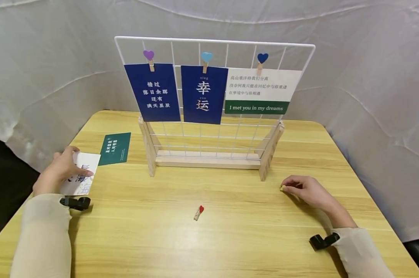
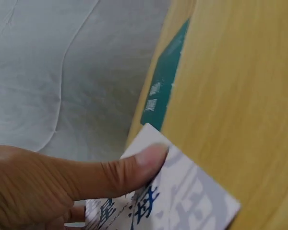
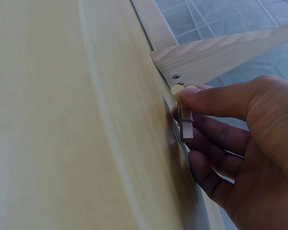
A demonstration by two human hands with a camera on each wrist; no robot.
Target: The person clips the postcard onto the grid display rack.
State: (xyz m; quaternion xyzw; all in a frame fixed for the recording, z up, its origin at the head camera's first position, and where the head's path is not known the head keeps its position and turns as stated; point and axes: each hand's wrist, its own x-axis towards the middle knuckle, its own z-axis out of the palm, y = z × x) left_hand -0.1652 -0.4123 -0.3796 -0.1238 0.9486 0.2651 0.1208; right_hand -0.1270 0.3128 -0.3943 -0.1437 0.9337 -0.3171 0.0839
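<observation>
At the table's left edge my left hand [image 1: 61, 168] holds a white card [image 1: 80, 181] with dark characters. In the left wrist view the thumb lies across the face of that white card [image 2: 197, 191]; most other fingers are hidden. Beyond it a green card [image 1: 115, 148] lies flat on the table. On the right, my right hand [image 1: 308, 191] pinches a small wooden clothespin [image 3: 186, 125] with a pale yellow heart between thumb and fingertips, near the rack's right foot. A clothespin with a red heart [image 1: 199, 213] lies on the table, apart from both hands.
A white wire grid rack [image 1: 214, 40] on a wooden stand [image 1: 209, 162] stands at the back. Clothespins with hearts hold two blue cards [image 1: 153, 110] and a white-and-green card [image 1: 258, 108] on it. Pale cloth [image 1: 56, 46] hangs around the wooden table [image 1: 143, 239].
</observation>
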